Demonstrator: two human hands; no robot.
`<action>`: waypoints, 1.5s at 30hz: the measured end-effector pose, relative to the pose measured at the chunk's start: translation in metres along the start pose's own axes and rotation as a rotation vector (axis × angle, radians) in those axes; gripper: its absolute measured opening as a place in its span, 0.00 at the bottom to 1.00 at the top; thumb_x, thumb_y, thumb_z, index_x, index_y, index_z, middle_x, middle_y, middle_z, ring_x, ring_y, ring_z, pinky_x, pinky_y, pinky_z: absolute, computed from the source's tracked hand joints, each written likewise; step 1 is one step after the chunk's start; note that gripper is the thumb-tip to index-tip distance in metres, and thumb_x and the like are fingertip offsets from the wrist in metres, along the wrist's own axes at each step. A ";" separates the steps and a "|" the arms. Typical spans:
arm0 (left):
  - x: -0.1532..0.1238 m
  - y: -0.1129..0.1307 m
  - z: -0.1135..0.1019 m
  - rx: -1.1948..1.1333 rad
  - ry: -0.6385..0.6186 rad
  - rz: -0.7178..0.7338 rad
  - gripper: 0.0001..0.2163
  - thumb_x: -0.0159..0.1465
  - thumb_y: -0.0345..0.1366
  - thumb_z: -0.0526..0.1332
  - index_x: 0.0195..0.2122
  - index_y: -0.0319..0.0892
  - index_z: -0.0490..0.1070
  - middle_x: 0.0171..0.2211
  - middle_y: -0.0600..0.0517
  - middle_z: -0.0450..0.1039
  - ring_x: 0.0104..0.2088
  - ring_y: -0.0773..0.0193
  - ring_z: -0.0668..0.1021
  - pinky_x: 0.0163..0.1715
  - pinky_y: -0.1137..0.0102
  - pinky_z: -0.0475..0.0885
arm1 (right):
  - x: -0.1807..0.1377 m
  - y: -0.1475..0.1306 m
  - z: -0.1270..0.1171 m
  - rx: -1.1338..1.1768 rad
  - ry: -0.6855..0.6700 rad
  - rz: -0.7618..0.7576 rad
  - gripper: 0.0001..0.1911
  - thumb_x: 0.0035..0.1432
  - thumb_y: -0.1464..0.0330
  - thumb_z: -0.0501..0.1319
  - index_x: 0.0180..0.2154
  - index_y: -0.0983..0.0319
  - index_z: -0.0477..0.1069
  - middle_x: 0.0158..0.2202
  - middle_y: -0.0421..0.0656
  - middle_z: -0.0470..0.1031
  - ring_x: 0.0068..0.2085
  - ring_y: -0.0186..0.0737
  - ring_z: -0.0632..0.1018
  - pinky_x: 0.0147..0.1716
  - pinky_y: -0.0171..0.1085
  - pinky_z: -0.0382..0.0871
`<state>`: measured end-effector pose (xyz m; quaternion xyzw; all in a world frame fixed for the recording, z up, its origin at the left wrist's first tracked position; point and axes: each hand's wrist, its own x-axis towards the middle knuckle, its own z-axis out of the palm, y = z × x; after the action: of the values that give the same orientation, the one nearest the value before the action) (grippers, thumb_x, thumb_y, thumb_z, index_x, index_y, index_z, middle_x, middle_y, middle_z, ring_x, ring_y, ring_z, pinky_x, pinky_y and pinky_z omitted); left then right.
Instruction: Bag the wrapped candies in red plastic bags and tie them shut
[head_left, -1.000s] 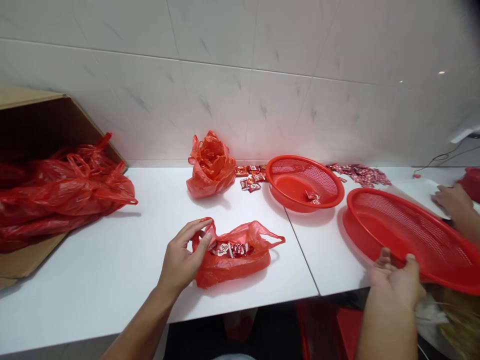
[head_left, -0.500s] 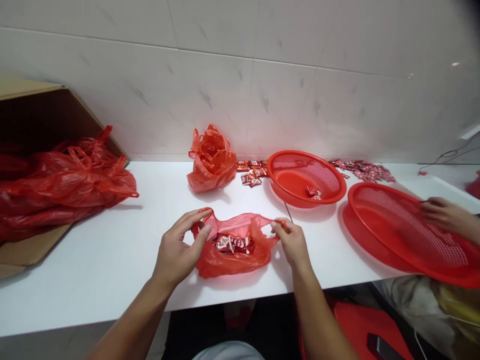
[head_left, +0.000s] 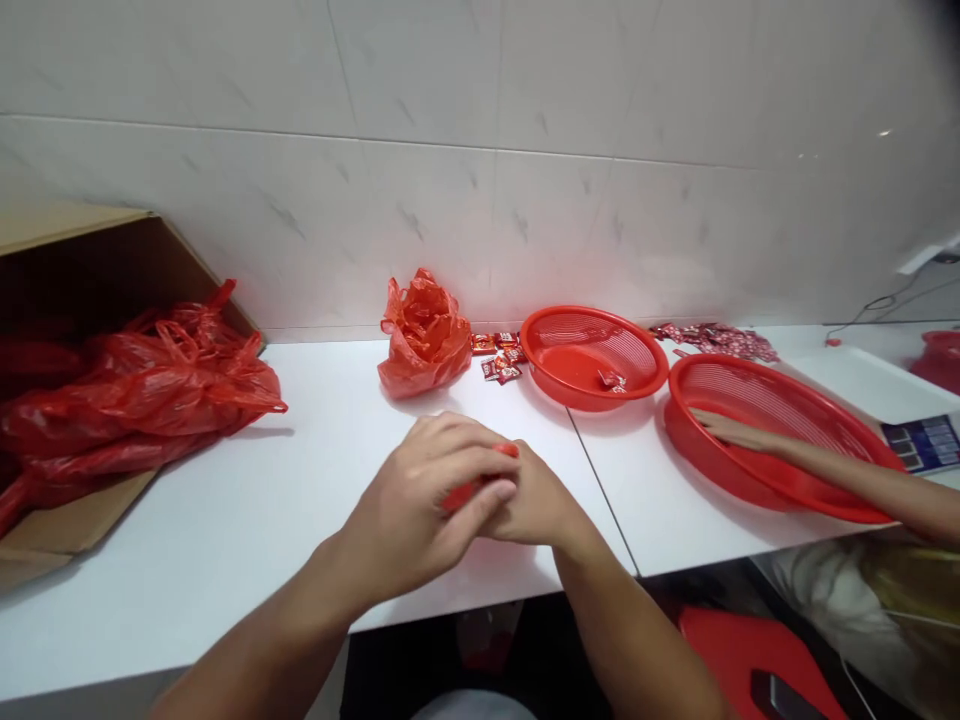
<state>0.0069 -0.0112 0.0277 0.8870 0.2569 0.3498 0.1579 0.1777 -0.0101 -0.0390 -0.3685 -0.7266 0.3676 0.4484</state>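
Both my hands are brought together over the white table (head_left: 315,560), closed round a red plastic bag (head_left: 459,496). Only small bits of the bag show between the fingers, and the red packets inside it are hidden. My left hand (head_left: 424,490) lies over the front and top, its thumb and fingers curled toward the right. Against it from the other side presses my right hand (head_left: 532,500), its fingers largely covered by the left. Behind them stands a bunched red bag (head_left: 424,345), with several small red packets (head_left: 501,370) beside it.
On the left, a cardboard box (head_left: 105,510) lies on its side with filled red bags (head_left: 150,390) spilling out. Two red baskets (head_left: 540,375) (head_left: 679,440) stand to the right; another person's hand (head_left: 731,430) reaches into the nearer one. More packets (head_left: 716,340) lie by the wall.
My hands have come together, gathering the bag's spread mouth so its packets no longer show. The other person's hand has moved left inside the basket, which now sits flatter.
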 end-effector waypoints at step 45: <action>-0.051 -0.106 0.039 -0.449 0.172 -0.777 0.16 0.62 0.49 0.68 0.40 0.41 0.81 0.36 0.45 0.85 0.39 0.51 0.86 0.37 0.63 0.79 | -0.098 0.069 -0.031 -0.688 0.568 -0.433 0.13 0.65 0.77 0.64 0.49 0.59 0.79 0.41 0.49 0.81 0.39 0.43 0.81 0.36 0.42 0.78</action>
<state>-0.0337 0.0423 -0.0761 0.6365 0.5006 0.3839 0.4437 0.2530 -0.0574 -0.1255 -0.4213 -0.7149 -0.1100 0.5471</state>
